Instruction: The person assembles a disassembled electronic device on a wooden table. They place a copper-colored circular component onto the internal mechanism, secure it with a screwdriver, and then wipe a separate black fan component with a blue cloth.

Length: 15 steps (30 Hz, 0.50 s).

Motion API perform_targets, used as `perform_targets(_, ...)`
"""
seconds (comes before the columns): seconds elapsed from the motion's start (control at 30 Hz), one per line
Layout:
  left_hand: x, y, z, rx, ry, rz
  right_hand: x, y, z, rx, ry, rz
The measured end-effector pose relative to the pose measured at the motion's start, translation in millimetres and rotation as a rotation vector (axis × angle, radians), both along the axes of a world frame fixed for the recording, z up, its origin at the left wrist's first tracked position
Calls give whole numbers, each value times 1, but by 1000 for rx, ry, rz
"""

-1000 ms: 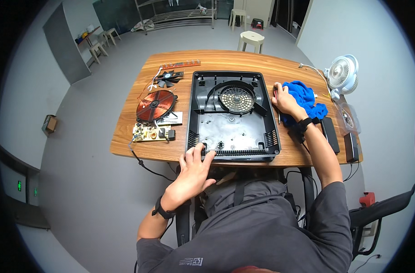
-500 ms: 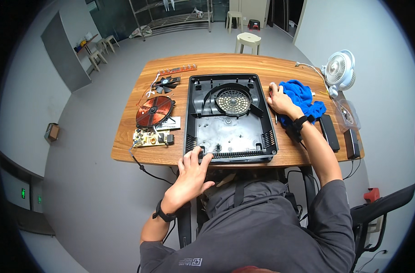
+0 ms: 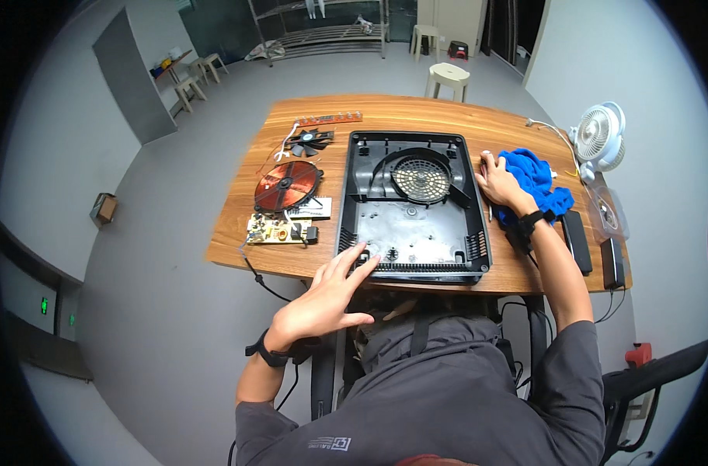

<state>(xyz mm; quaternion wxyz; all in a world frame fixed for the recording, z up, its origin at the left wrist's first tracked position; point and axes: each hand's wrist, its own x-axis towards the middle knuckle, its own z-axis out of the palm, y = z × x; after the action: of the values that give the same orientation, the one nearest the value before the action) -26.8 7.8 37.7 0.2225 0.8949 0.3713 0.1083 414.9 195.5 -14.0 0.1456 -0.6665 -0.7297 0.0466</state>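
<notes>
A black plastic induction cooker housing [image 3: 478, 147] lies open side up in the middle of the wooden table. Over its near left corner my left hand [image 3: 323, 295] is open, fingers stretched with the tips at the rim and the thumb apart. Right of the housing, my right hand [image 3: 503, 186] is closed, palm down, beside a crumpled blue cloth [image 3: 528, 167]. Something reddish shows at its fingertips. A thin pale rod [image 3: 490, 213] lies below that hand; whether the two are one tool is hidden.
Left of the housing lie a copper coil [image 3: 288, 186], a yellow circuit board [image 3: 280, 231], a small black fan [image 3: 310, 141] and a narrow red-brown board [image 3: 330, 119]. At the right are a black slab [image 3: 576, 242], a black box [image 3: 612, 262], a clear container [image 3: 607, 210] and a white fan [image 3: 599, 133].
The whole view has shifted, so the table appears further right. My left hand's fingers have straightened and drawn slightly left against the housing. My right hand stays by the cloth.
</notes>
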Motion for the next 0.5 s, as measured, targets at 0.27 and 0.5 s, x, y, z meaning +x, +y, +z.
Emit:
perform_targets(0.27,-89,29,23,-103,-346,189,35,19,-4,-108,356,29)
perform_targets(0.5,-152,69,16,-46,-407,579,19,36,48,152,-25,-61)
